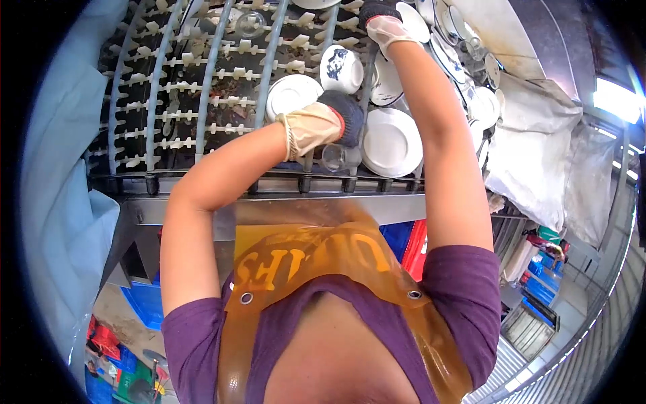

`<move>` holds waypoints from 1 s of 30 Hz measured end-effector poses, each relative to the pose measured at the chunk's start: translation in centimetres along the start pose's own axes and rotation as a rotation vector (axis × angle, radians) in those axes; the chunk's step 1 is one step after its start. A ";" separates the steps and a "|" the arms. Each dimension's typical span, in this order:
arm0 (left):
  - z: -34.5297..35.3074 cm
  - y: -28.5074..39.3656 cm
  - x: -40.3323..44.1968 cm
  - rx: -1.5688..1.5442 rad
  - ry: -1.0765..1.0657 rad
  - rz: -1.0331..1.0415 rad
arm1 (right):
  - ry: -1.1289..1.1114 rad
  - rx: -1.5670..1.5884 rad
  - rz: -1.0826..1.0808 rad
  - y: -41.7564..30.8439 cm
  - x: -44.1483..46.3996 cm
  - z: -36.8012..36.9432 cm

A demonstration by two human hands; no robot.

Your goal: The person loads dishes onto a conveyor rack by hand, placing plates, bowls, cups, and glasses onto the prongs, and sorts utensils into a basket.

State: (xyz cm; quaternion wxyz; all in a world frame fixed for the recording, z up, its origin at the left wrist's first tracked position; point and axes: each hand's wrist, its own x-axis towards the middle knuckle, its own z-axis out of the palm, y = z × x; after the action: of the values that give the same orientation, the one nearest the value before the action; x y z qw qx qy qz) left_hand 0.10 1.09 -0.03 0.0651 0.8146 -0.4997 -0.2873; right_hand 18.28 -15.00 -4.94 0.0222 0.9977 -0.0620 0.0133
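Note:
My left hand [326, 121], in a pale glove with a dark glove at the fingers, is over the conveyor's right part. Beside it are a white plate [294, 94], a blue-patterned white bowl [342, 69] and, just below, a clear glass [333, 157]. Its fingers are bunched in the dark glove; whether they grip anything is unclear. Farther up, my right hand [387, 25], gloved alike, reaches to the top edge beside a white dish [413, 23]. Its fingertips are hidden. Stacked white plates [391, 143] lie between my forearms.
Rows of pale pegs and bluish rails cover the conveyor [182, 87]. Another glass [250, 25] lies among them. Several dishes [483, 108] are piled along the right side. A metal edge [269, 207] runs before my body, and blue sheeting [60, 155] hangs at left.

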 end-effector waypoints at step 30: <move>-2.9 -3.0 -6.4 -0.043 0.961 -0.008 | 0.044 -0.195 -0.332 4.2 -13.2 -2.7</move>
State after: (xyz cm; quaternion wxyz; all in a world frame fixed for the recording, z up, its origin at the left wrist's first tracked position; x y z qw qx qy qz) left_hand 1.86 7.52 3.79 0.3045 0.8555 -0.4039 0.1111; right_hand 4.59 -17.41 -2.47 0.1220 0.9869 0.1029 0.0252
